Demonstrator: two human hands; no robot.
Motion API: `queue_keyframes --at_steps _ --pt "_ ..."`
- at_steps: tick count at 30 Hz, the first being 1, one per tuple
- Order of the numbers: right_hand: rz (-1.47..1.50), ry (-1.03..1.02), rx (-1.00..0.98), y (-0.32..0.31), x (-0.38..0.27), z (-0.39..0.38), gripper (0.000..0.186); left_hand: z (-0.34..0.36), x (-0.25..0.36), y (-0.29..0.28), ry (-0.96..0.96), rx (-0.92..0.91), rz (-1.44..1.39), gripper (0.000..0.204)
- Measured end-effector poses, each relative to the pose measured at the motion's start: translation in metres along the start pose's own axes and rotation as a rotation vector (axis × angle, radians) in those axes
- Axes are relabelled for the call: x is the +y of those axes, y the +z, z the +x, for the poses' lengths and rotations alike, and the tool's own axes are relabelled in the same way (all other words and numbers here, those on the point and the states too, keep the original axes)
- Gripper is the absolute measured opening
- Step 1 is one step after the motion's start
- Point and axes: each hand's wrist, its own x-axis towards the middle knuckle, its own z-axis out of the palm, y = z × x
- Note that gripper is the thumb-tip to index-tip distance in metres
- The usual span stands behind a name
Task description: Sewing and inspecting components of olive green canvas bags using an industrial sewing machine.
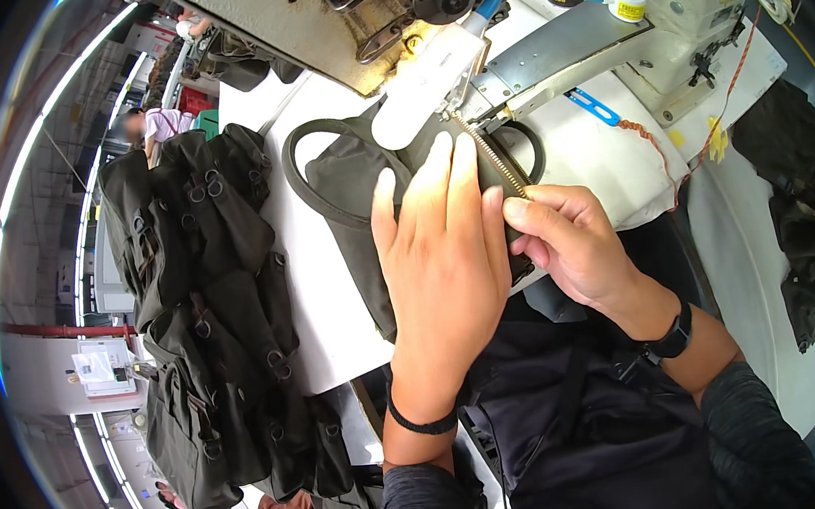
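Note:
A dark olive fabric bag (pixel 349 178) with a rounded handle lies under the head of a sewing machine (pixel 432 80). Along its top edge runs a brass-toothed zipper (pixel 491 157), leading up to the needle area. My left hand (pixel 444 232) rests flat on the bag with its fingers stretched toward the needle. To the right, my right hand (pixel 574 241) pinches the zipper's near end and bag edge between thumb and fingers. The bag's underside and the needle tip are hidden.
Dark olive bags with metal rings (pixel 206 309) are piled at the left. More dark fabric pieces (pixel 797 214) lie at the right. A blue-handled tool (pixel 593 106) on a cord and a small white pot (pixel 628 0) are by the machine. A person (pixel 163 125) is in the background.

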Motion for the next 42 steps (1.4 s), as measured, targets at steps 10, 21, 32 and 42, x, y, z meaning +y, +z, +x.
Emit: queue_keyframes --at_steps 10,21,32,42 --pt "-0.046 -0.070 -0.014 -0.003 0.005 0.024 0.027 -0.003 -0.020 0.025 0.006 0.119 -0.035 0.039" --pt "-0.110 -0.107 -0.028 0.000 0.001 0.060 0.023 0.016 -0.053 0.050 0.138 0.422 -0.210 0.014" --pt "-0.246 -0.036 -0.014 0.004 -0.018 0.065 0.027 -0.009 -0.028 0.049 0.042 0.384 -0.435 0.047" --pt "-0.514 -0.085 -0.111 -0.005 -0.041 0.060 0.029 -0.008 -0.020 0.057 -0.080 0.386 -0.235 0.049"
